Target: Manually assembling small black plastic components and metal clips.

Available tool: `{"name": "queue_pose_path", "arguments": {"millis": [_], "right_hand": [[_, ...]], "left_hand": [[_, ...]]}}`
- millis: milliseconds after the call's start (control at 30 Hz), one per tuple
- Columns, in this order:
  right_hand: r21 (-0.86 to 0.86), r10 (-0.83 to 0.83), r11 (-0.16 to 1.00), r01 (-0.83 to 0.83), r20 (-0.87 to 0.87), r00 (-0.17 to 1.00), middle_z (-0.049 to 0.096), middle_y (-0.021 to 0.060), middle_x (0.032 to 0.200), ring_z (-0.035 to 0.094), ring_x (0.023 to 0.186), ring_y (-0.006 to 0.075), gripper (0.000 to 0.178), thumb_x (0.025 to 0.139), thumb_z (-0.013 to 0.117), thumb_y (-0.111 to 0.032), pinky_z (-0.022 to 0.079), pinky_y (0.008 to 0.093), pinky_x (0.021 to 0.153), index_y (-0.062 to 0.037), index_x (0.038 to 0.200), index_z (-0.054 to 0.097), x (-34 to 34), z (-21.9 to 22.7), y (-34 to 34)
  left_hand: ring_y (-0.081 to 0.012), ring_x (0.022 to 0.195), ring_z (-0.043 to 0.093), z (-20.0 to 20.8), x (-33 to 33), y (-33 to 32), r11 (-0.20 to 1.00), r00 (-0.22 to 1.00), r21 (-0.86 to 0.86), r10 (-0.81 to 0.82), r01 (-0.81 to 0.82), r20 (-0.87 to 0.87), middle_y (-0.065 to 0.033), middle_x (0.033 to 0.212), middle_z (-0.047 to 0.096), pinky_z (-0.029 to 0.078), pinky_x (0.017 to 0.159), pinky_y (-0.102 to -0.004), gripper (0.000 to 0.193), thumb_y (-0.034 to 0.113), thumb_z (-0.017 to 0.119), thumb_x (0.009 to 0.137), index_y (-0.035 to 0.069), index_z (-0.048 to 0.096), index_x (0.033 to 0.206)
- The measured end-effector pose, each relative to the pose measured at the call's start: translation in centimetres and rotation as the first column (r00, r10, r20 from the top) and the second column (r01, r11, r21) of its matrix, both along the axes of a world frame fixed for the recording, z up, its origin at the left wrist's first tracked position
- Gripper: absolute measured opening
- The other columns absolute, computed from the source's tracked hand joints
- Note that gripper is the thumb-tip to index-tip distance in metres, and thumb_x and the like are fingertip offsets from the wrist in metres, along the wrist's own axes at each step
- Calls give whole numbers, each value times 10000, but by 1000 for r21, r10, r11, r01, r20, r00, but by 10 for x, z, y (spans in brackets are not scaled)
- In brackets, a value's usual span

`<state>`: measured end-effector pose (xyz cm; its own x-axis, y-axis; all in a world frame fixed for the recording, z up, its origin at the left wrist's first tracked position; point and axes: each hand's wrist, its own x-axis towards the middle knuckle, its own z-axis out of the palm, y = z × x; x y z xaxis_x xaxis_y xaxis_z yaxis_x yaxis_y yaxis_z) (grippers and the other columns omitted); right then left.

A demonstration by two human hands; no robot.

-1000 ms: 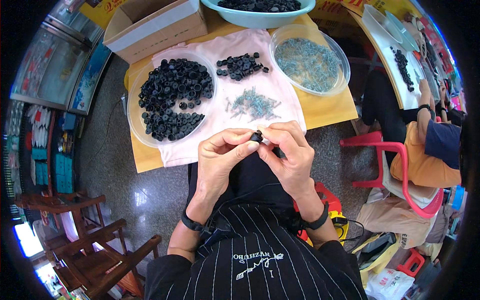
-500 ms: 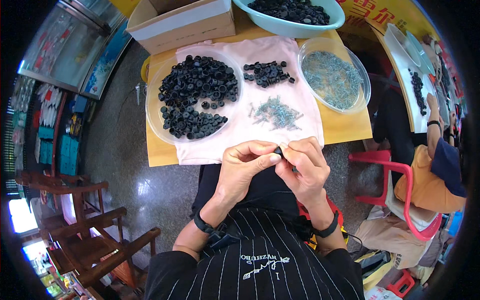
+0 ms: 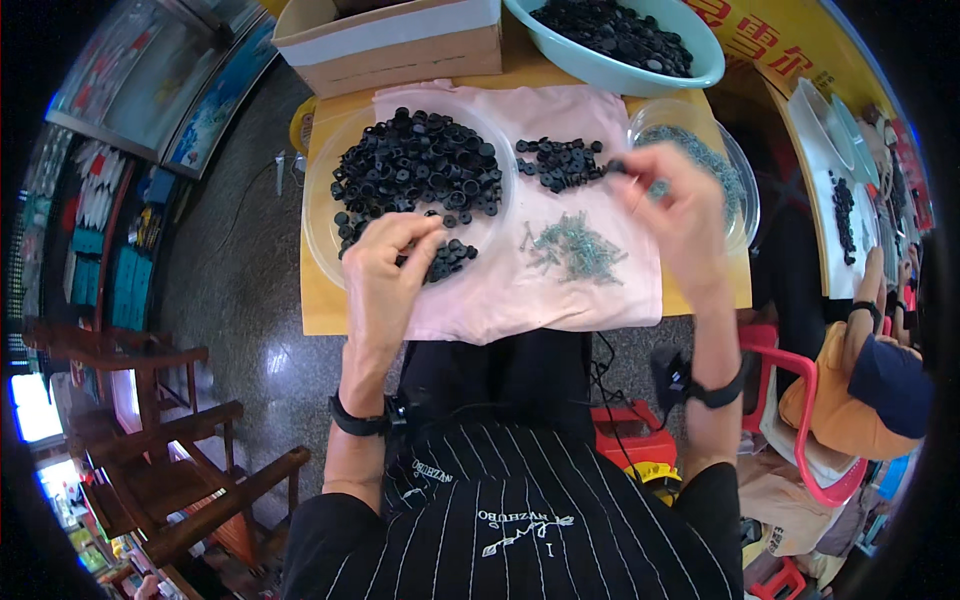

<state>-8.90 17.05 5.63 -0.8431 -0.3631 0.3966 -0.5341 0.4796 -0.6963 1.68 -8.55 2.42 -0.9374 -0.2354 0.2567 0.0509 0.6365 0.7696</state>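
My left hand point(image 3: 385, 275) reaches over the near side of a clear round tray point(image 3: 312, 215) heaped with small black round caps point(image 3: 415, 165). Its thumb and forefinger are curled together at the loose caps; what they hold, if anything, is hidden. Smeared by motion, my right hand point(image 3: 680, 205) is at the right end of a smaller pile of black parts point(image 3: 560, 163). A small black cap point(image 3: 616, 166) shows at its fingertips, and a bit of greenish grey shows between its fingers. Nearer me, a heap of silvery screws point(image 3: 575, 248) lies on the pink cloth point(image 3: 480, 310).
Behind my right hand stands a clear tub of screws point(image 3: 735, 215). A cardboard box point(image 3: 400, 60) and a pale blue basin point(image 3: 610, 60) of black parts line the far edge. To the right, a person sits by a pink chair point(image 3: 800, 420) at another table.
My hands have parted from a black part held between them. The left went left to the cap tray, the right up and right to the small black pile. The view has shifted slightly.
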Motion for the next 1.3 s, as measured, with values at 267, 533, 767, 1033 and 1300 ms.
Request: {"name": "queue_pose_path", "arguments": {"millis": [267, 533, 767, 1033, 1300], "right_hand": [[61, -279, 946, 319, -353, 893, 676, 66, 885, 584, 721, 140, 322, 855, 671, -262, 480, 294, 725, -43, 1090, 670, -111, 27, 9], [0, -171, 985, 174, -207, 963, 668, 95, 908, 588, 684, 156, 233, 832, 681, -132, 484, 279, 634, -25, 1039, 670, -14, 9, -10], [-221, 4, 973, 63, 288, 958, 651, 41, 921, 530, 712, 83, 194, 876, 644, -98, 438, 209, 583, -9, 1046, 673, 72, -36, -21], [-768, 563, 571, 292, 624, 542, 649, 33, 924, 603, 789, 76, 251, 916, 630, -146, 503, 210, 597, 2, 1119, 629, 114, -50, -23], [-709, 436, 614, 347, 671, 600, 660, 53, 936, 617, 795, 85, 205, 869, 669, -88, 523, 217, 605, 5, 1049, 640, 124, -64, 5]], "left_hand": [[-264, 874, 562, -8, -22, -3, 958, 999, -286, -48, 40, -22, -98, 887, 630, 461, 770, -355, 135, 64, 704, 739, 6, 692, 860], [-256, 851, 533, -10, -30, -1, 920, 999, -389, -46, 44, 3, -77, 852, 567, 455, 744, -361, 134, 70, 729, 696, 11, 671, 802], [-251, 851, 532, -1, -22, 6, 927, 985, -365, -135, 88, -106, -72, 874, 570, 456, 734, -346, 138, 56, 725, 702, 27, 679, 828], [-212, 861, 587, 1, 20, 52, 929, 907, -54, -369, 366, -204, -69, 926, 603, 488, 715, -311, 264, 36, 769, 701, 81, 715, 955], [-176, 722, 619, -15, 23, 74, 920, 927, 119, -364, 373, -96, -94, 928, 626, 486, 631, -277, 260, -22, 685, 776, 22, 668, 1031]]}}
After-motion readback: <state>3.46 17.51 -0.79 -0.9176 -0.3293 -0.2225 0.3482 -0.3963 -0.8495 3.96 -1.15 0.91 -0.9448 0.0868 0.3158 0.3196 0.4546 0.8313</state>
